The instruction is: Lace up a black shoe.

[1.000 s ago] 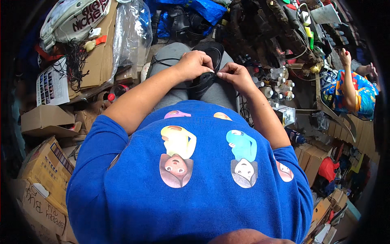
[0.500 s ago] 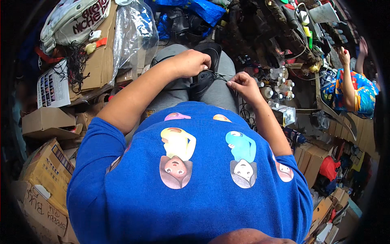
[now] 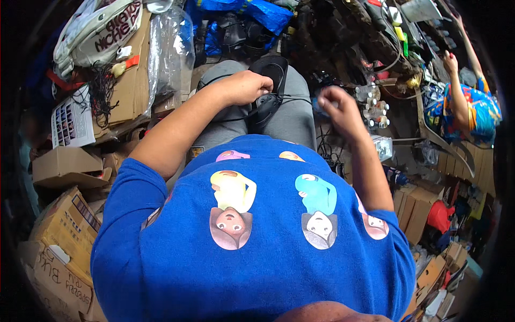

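- Where the blue printed shirt (image 3: 252,236) fills the lower half of the frame, both bare forearms run up from it toward the upper centre, over the grey-trousered lap (image 3: 292,118).
- The left hand (image 3: 248,86) sits just left of centre in the upper frame, its grip clenched down on the black shoe (image 3: 268,91), which lies on the lap.
- The shoe's long axis runs from the upper centre down toward the shirt, tilted a little to the left at its near end; the left hand covers its left flank and is plainly the nearer hand.
- The right hand (image 3: 337,106) is raised to the right of the shoe, apart from it, fingers pinched shut; a thin dark lace (image 3: 298,98) runs from the shoe toward it, though whether the pinch holds the lace I cannot tell for sure.
- Farther off, cardboard boxes (image 3: 70,166) crowd the left edge, a clear plastic bag (image 3: 171,48) lies at upper left, and another person's patterned sleeve (image 3: 477,112) shows at far right.
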Demonstrator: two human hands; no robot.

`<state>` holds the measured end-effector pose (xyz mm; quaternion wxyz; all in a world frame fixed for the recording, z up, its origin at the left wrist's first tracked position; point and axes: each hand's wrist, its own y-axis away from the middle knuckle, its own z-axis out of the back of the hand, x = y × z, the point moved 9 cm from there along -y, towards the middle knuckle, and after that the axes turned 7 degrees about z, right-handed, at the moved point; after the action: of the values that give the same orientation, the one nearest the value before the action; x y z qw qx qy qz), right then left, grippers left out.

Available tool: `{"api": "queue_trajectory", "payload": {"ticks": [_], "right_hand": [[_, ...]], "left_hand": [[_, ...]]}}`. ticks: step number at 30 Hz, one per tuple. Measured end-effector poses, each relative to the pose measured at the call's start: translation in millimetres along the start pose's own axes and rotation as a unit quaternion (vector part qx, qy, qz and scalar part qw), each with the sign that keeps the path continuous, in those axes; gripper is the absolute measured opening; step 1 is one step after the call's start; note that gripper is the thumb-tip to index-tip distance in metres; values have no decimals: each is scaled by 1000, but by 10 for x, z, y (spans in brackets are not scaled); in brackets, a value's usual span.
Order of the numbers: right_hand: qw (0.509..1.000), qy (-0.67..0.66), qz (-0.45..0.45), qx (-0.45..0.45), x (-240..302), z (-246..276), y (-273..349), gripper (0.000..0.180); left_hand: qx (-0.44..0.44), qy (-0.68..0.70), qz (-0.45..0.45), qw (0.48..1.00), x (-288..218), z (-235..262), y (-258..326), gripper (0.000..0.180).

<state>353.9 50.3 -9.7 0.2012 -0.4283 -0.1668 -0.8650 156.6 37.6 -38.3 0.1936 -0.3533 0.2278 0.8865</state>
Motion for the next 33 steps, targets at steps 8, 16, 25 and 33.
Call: {"api": "queue_trajectory", "payload": {"ticks": [8, 16, 25, 33], "right_hand": [[986, 152, -1, -69, 79, 264, -520, 17], [879, 395, 232, 130, 808, -498, -384, 12], [875, 381, 261, 146, 698, -683, -387, 5], [914, 354, 183, 80, -71, -54, -85, 9]], "left_hand": [[10, -49, 20, 999, 42, 4, -13, 16], [22, -61, 14, 998, 38, -17, -29, 16], [-25, -114, -26, 993, 48, 17, 184, 15], [-178, -109, 56, 976, 782, 638, 1300, 14]]}}
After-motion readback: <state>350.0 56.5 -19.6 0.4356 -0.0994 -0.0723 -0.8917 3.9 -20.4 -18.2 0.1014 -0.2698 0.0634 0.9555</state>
